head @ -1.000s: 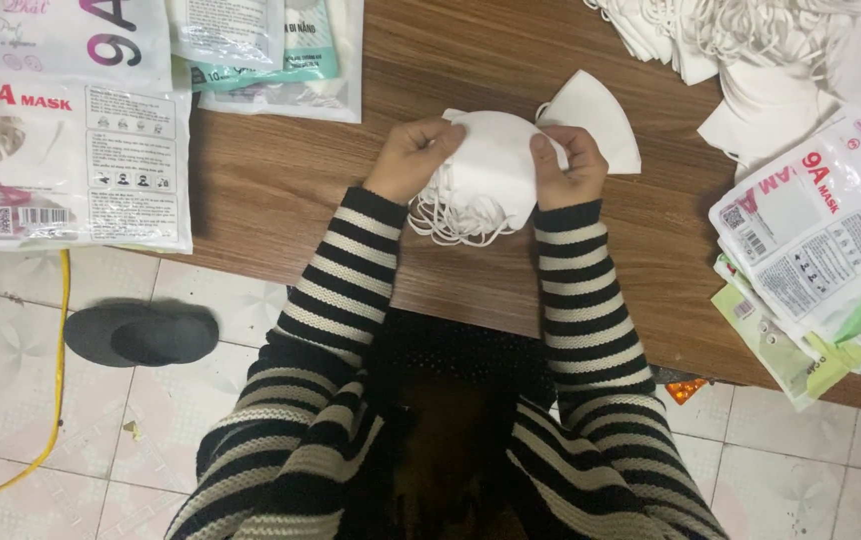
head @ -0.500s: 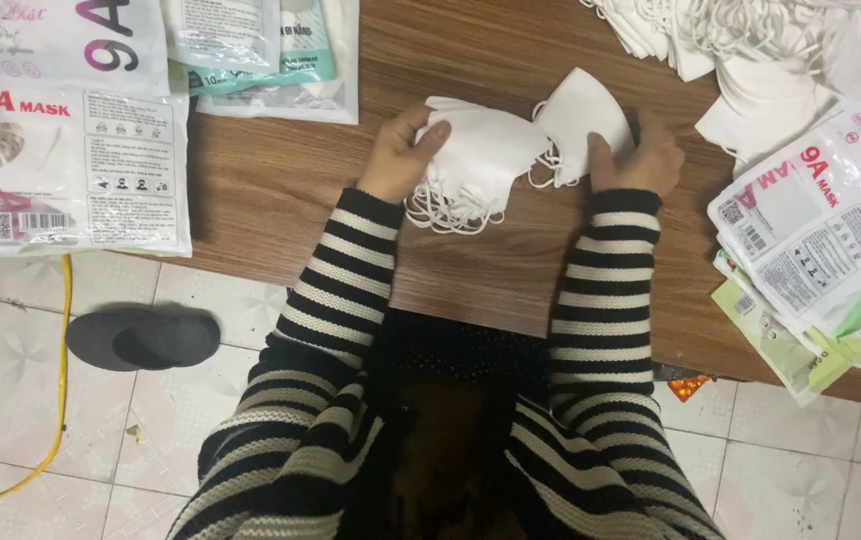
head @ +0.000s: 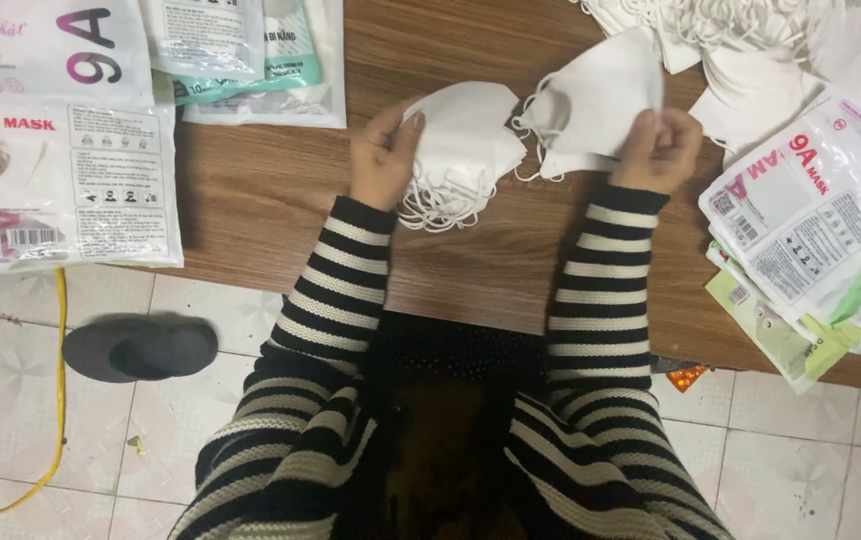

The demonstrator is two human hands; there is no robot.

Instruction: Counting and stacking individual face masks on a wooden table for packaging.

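My left hand (head: 383, 160) grips a stack of folded white face masks (head: 463, 148) whose ear loops hang down over the brown wooden table (head: 251, 190). My right hand (head: 659, 148) pinches a single white mask (head: 596, 100) by its right edge, lifted just to the right of the stack. Both arms wear black-and-white striped sleeves.
A heap of loose white masks (head: 751, 30) lies at the back right. Printed mask packets (head: 811, 210) are stacked at the right edge, more packets (head: 61, 170) at the left and top middle (head: 251, 55). Below the table are a tiled floor, a dark slipper (head: 141, 348) and a yellow cable (head: 56, 400).
My right hand let go of the stack, moved right and picked up a single mask. My left hand kept hold of the stack.
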